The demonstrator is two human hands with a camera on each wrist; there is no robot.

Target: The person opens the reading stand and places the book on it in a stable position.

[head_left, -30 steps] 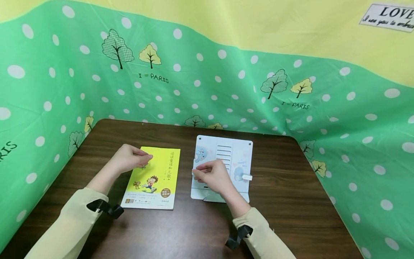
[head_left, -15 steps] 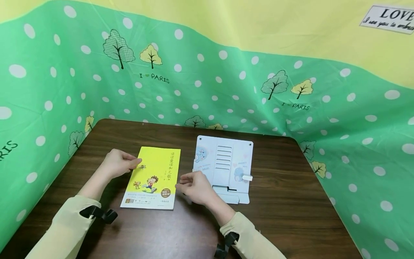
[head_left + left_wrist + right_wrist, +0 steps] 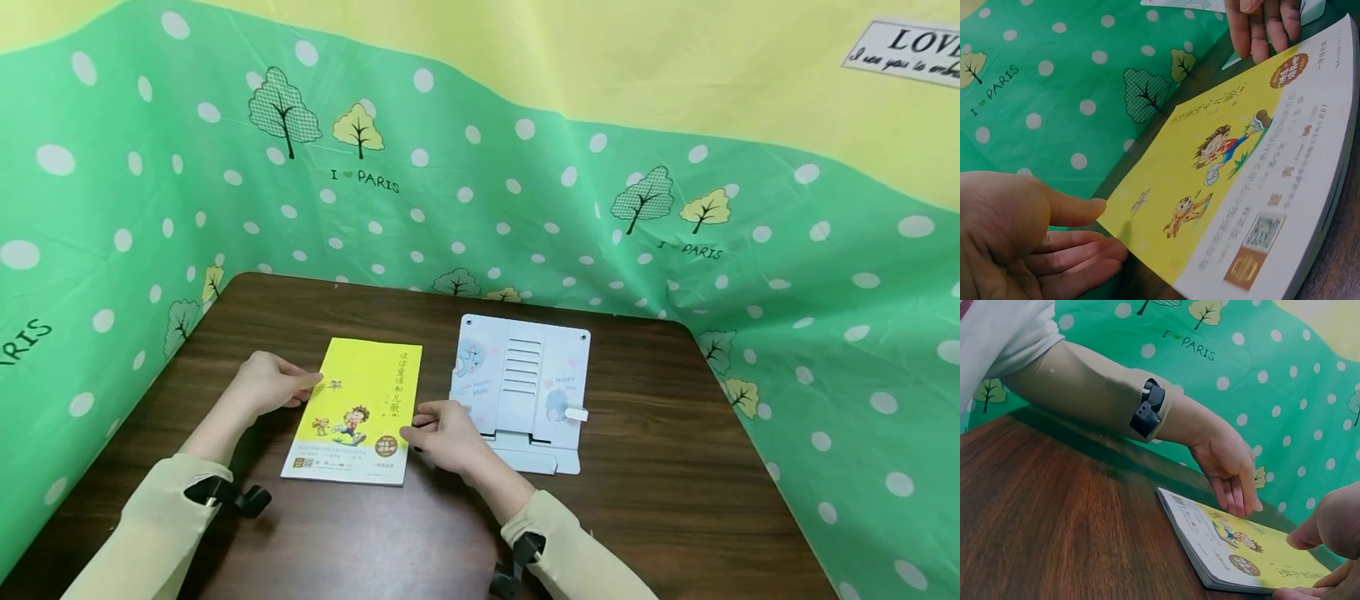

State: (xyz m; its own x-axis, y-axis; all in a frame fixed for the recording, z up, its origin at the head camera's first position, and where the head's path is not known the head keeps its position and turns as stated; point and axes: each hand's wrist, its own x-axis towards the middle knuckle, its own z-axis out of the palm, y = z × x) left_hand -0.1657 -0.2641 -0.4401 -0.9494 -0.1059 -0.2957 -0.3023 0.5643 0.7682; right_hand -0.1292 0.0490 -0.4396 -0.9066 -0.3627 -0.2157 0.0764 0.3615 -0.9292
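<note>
A yellow and white children's book (image 3: 360, 383) lies on the table, its cover facing up. At its left edge is my left hand (image 3: 266, 387); in the left wrist view its thumb tip (image 3: 1099, 207) meets the edge of the cover, and the fairly straight fingers lie just below that edge. My right hand (image 3: 453, 435) is at the opposite edge, thumb toward the cover and fingers low beside it. Whether the fingertips reach under the book is hidden. Right of the book lies a white book stand (image 3: 521, 383) with blue cartoon prints, partly behind my right hand.
The dark wooden table (image 3: 652, 467) has rounded far corners. Green and yellow cloth (image 3: 465, 200) with dots and trees hangs around its back and sides. A small white clip (image 3: 576, 414) sticks out at the stand's right edge.
My right hand has left the book stand and come left to the book's right edge. My left hand has drawn back from above the cover to its left edge. The book stays in place.
</note>
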